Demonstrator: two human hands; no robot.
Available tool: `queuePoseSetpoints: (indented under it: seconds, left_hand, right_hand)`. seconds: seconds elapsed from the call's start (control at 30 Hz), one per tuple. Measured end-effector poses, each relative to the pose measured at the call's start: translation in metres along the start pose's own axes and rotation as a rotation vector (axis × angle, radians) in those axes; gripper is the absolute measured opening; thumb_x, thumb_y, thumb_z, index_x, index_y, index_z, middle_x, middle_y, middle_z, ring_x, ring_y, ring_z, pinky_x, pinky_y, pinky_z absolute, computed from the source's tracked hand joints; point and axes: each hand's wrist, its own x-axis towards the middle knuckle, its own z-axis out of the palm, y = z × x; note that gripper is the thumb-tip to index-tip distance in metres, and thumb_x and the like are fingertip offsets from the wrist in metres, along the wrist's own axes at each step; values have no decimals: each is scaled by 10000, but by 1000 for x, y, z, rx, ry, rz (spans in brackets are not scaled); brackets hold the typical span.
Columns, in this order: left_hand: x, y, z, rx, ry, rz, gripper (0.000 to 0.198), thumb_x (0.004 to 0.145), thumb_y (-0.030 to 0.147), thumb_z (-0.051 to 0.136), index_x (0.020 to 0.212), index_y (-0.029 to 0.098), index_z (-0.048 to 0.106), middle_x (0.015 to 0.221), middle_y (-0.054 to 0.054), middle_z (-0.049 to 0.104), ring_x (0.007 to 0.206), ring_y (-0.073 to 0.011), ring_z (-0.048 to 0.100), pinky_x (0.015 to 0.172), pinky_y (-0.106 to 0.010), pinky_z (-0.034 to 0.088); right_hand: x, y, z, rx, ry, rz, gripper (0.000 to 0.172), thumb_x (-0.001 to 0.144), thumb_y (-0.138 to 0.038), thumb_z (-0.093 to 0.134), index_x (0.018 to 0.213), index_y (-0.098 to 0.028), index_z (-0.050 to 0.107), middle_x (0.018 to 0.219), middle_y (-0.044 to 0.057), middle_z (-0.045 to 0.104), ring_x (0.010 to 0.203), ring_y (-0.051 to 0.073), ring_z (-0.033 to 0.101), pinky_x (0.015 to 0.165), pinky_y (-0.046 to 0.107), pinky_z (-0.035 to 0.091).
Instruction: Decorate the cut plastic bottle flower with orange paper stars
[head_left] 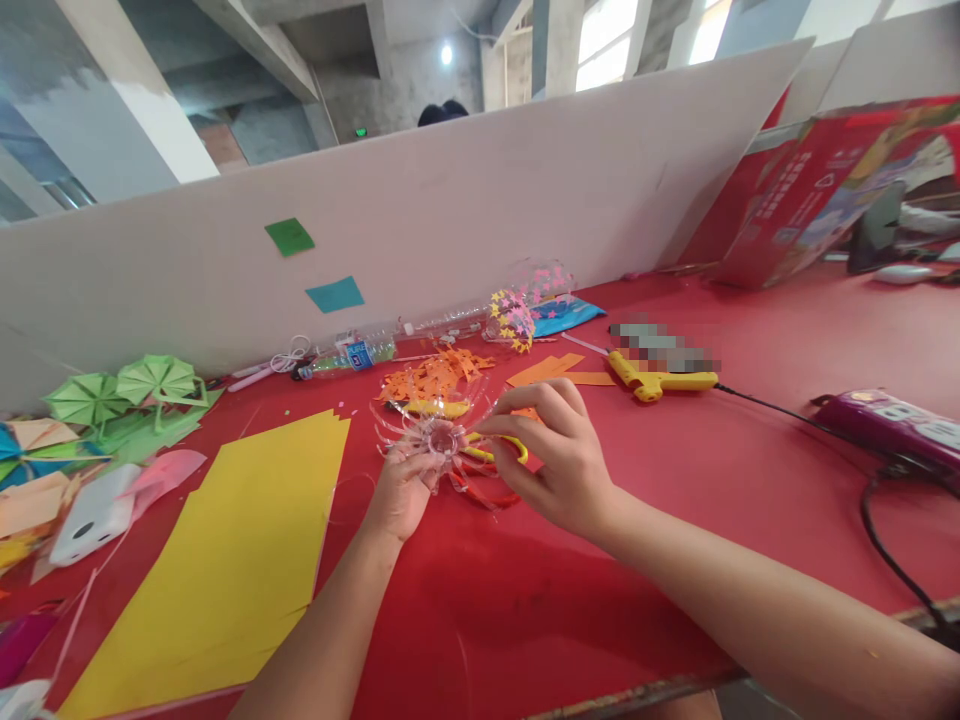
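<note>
My left hand (409,487) is closed around the neck area of a clear plastic bottle piece (444,437), cut into thin strips that fan outward like petals. Its round opening faces me. On the right side of the piece, my right hand (551,450) pinches at one of the strips with thumb and fingertips; the exact contact point is hard to see. Behind the piece lie scissors with yellow and red handles (512,447), partly hidden by the strips and my hands. Orange paper scraps (435,374) are heaped just beyond.
Yellow paper sheets (247,530) lie left, near green paper umbrellas (156,381) and a white device (95,513). A yellow glue gun (656,380) with a black cord sits right. Along the white partition (465,220) rest a plastic bottle (349,355) and a star-decorated plastic piece (514,318).
</note>
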Motion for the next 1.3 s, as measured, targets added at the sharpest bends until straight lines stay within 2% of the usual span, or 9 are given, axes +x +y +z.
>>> queuePoseSetpoints:
  seconds: [0.1, 0.23, 0.4, 0.5, 0.63, 0.83, 1.07, 1.17, 1.3]
  left_hand:
    - [1, -1, -2, 10, -9, 6, 299, 600, 85, 682, 882, 183, 699, 849, -19, 720, 817, -165, 675, 653, -222, 509]
    - [1, -2, -2, 22, -13, 12, 297, 594, 79, 684, 875, 174, 702, 844, -19, 715, 791, -146, 659, 661, -215, 500]
    - [0, -1, 1, 27, -4, -9, 299, 577, 79, 692, 862, 169, 700, 804, -19, 713, 752, -136, 653, 640, -205, 483]
    - [0, 0, 1, 15, 12, -14, 293, 582, 90, 687, 864, 170, 696, 829, -26, 716, 770, -144, 654, 637, -213, 483]
    - [0, 1, 1, -9, 35, -12, 291, 568, 97, 676, 848, 172, 695, 863, -32, 719, 777, -155, 656, 626, -225, 488]
    - [-1, 4, 2, -64, 50, -40, 243, 579, 95, 639, 806, 158, 700, 837, -42, 723, 744, -158, 666, 631, -235, 501]
    - [1, 6, 1, -160, 72, -70, 304, 564, 90, 577, 836, 126, 706, 776, -66, 709, 746, -161, 662, 620, -217, 505]
    - [1, 7, 0, -196, 92, -77, 290, 579, 104, 562, 831, 106, 706, 802, -84, 705, 736, -157, 658, 650, -225, 517]
    - [3, 8, -1, -231, 112, -86, 237, 616, 137, 549, 796, 105, 698, 765, -84, 682, 666, -146, 636, 609, -229, 513]
  right_hand:
    - [-1, 1, 3, -85, -62, 26, 159, 807, -167, 608, 955, -206, 650, 1008, 99, 574, 983, 267, 464, 870, 456, 413]
    - [-3, 2, 6, -64, -124, 91, 53, 802, -173, 586, 835, -184, 626, 1068, 116, 546, 1032, 285, 439, 898, 480, 391]
    - [-2, 0, 4, 25, -98, 142, 120, 791, -90, 517, 757, -204, 536, 1036, 89, 555, 974, 248, 461, 855, 445, 408]
    - [-1, 0, 4, 46, -65, 146, 104, 799, -103, 529, 794, -207, 536, 1011, 85, 564, 947, 238, 468, 844, 432, 409]
    - [-1, 0, 4, 56, -85, 148, 103, 807, -131, 544, 869, -210, 565, 1015, 86, 571, 950, 239, 483, 844, 432, 413]
    - [-1, 0, 2, 87, -19, 105, 132, 825, -143, 551, 934, -215, 569, 994, 82, 581, 931, 231, 518, 833, 423, 417]
    - [-2, -1, 3, 90, -42, 39, 134, 841, -132, 530, 936, -220, 564, 969, 79, 603, 897, 217, 540, 793, 394, 440]
    - [-1, -1, 3, 102, -41, 26, 153, 840, -126, 521, 951, -220, 568, 953, 76, 613, 881, 214, 553, 786, 389, 447]
    - [-1, -1, 1, 129, -13, 0, 194, 836, -86, 506, 961, -219, 570, 889, 65, 614, 829, 201, 558, 755, 376, 465]
